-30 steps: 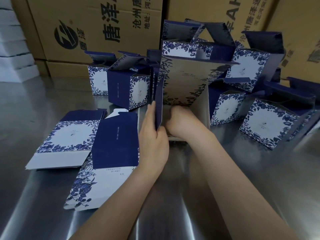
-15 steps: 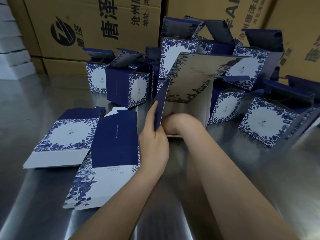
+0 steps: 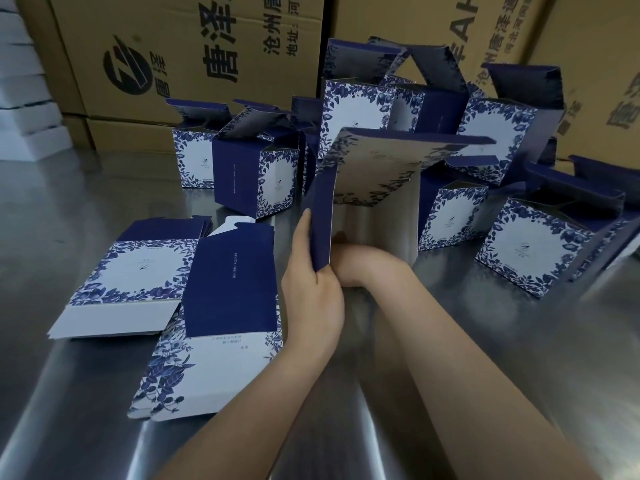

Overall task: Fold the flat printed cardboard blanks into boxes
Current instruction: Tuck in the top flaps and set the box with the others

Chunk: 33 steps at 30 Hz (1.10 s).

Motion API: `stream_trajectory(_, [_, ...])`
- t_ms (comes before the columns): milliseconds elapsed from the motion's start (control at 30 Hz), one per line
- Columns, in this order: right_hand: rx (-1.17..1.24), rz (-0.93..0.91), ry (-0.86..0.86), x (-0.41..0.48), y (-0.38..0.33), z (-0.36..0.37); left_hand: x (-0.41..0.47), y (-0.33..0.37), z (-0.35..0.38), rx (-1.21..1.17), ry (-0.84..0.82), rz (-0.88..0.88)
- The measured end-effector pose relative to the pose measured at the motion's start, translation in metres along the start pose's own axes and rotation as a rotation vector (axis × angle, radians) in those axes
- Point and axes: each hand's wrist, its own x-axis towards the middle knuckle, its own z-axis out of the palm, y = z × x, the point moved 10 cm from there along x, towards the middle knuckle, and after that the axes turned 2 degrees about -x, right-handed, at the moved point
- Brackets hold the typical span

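The half-folded box [image 3: 381, 168] stands open on the steel table [image 3: 519, 358], just before the finished boxes [image 3: 519, 251]. The left hand [image 3: 311, 292] pinches its dark blue side panel. The right hand [image 3: 360, 265] reaches inside, fingers hidden, grip unclear. Flat blanks [image 3: 228, 289] lie left.

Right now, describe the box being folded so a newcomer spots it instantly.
On the steel table, before the cluster of folded boxes, a half-formed box stands between both hands. The left hand grips its navy side panel; the right hand reaches inside. Only it is held, open end facing the camera.
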Motion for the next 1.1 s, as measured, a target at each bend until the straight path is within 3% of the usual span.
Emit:
stream_trajectory(100, [0.035,0.030,0.008,0.004,0.004,0.001,0.000,0.000,0.000,-0.002,0.001,-0.004])
stream_trajectory(300, [0.133,0.020,0.200,0.009,0.006,-0.003,0.000,0.000,-0.003,0.002,0.029,-0.005])
stream_trajectory(533, [0.199,0.039,0.063,0.013,0.009,0.009,-0.001,-0.003,-0.002,-0.002,0.024,-0.018])
stream_trajectory(700, [0.304,0.110,0.312,0.008,0.019,-0.007,0.001,0.000,-0.007,0.014,0.047,-0.006])
stream_trajectory(967, [0.309,0.058,0.189,0.019,0.015,0.007,0.000,-0.003,-0.004,0.019,0.034,-0.007])
stream_trajectory(1100, [0.379,0.117,0.336,0.016,0.025,-0.005,0.000,0.003,-0.006,0.038,0.046,0.029])
